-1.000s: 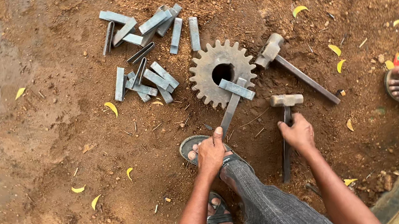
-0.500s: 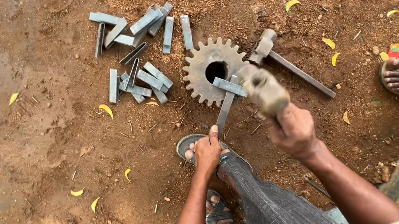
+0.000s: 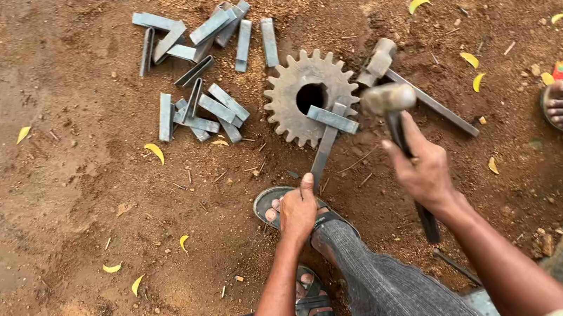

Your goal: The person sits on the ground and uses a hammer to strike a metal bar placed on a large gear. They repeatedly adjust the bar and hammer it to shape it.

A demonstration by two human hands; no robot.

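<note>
The right hand (image 3: 424, 173) is clenched round the dark handle of a hammer (image 3: 389, 98), whose head hangs just right of a short steel piece (image 3: 332, 119) lying across the gear (image 3: 307, 96). The left hand (image 3: 298, 211) grips the near end of a long flat bar (image 3: 324, 154) that runs up to that piece; its fingers curl underneath, hidden. A second hammer (image 3: 378, 62) lies partly behind the raised one.

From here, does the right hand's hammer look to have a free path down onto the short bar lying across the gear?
Probably yes. The right hand holds the hammer raised just right of the short bar on the gear. Nothing lies between them, and the left hand sits lower, on the long strip.
</note>
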